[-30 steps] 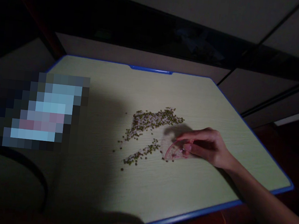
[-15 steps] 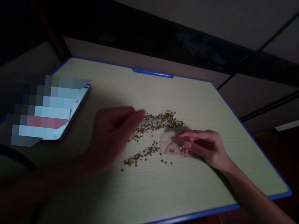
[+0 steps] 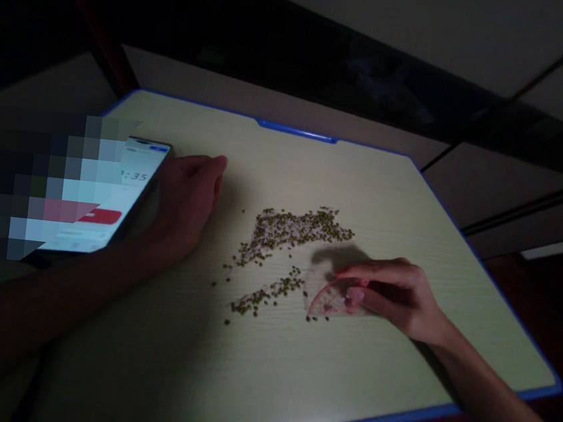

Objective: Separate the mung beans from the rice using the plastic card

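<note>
A scatter of small green and white beans (image 3: 286, 235) lies in the middle of a pale green tabletop (image 3: 295, 367) with a blue rim. My right hand (image 3: 393, 293) rests at the right end of the scatter, its fingers pinched on a small clear plastic cup (image 3: 329, 296) with a pink rim, tipped on its side on the table. My left hand (image 3: 187, 194) lies flat on the tabletop with its fingers together, beside a lit phone (image 3: 110, 210) at the left.
The phone's screen glows; part of it is blurred out. The room is dark. A blue tab (image 3: 297, 131) marks the table's far edge. Dark rails and pale panels lie beyond the table.
My left hand has come in from the lower left, passed over the left end of the beans, and settled beside the phone. My right hand keeps hold of the cup.
</note>
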`<action>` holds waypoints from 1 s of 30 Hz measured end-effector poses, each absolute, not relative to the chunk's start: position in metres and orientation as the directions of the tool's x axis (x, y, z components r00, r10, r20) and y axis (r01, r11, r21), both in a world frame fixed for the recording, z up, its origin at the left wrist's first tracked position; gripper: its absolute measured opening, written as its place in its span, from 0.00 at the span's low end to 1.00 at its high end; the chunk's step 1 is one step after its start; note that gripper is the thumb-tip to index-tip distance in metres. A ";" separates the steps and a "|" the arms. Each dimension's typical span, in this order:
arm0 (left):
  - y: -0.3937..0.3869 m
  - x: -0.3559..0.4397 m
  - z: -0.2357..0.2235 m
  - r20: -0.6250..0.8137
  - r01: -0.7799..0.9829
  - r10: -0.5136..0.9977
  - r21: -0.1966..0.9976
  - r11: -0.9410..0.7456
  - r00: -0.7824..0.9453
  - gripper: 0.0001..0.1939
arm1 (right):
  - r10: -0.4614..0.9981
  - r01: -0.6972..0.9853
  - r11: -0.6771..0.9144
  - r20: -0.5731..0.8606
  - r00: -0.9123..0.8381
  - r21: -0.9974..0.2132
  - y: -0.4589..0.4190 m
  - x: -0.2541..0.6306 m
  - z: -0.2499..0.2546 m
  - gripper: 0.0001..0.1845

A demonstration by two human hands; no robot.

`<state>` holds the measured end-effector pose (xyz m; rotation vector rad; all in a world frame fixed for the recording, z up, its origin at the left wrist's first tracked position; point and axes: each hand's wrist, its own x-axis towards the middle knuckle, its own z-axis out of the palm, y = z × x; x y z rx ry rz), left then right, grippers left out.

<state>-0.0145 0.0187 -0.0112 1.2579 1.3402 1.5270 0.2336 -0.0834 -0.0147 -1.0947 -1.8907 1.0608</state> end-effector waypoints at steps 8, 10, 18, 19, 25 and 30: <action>0.018 -0.008 -0.008 0.204 0.083 0.945 0.978 -0.189 -0.255 0.19 | 0.943 0.407 0.245 0.119 -0.311 -0.880 -0.091 0.232 -0.016 0.12; 0.017 -0.008 -0.008 0.209 0.079 0.949 0.977 -0.196 -0.235 0.19 | 0.967 0.410 0.190 0.096 -0.238 -0.892 -0.093 0.232 -0.018 0.11; 0.017 -0.008 -0.008 0.205 0.103 0.952 0.977 -0.186 -0.225 0.19 | 0.998 0.278 0.048 0.035 -0.053 -0.959 -0.093 0.228 -0.019 0.09; 0.017 -0.008 -0.008 0.207 0.101 0.951 0.977 -0.189 -0.228 0.19 | 0.998 0.267 0.049 0.037 -0.049 -0.962 -0.093 0.227 -0.018 0.09; 0.017 -0.008 -0.008 0.183 0.109 0.957 0.981 -0.162 -0.226 0.19 | 0.995 0.297 0.071 0.046 -0.092 -0.952 -0.094 0.229 -0.017 0.10; 0.013 -0.008 -0.006 0.180 0.158 0.963 0.976 -0.149 -0.201 0.18 | 0.993 0.262 0.058 0.029 -0.113 -0.963 -0.092 0.231 -0.020 0.11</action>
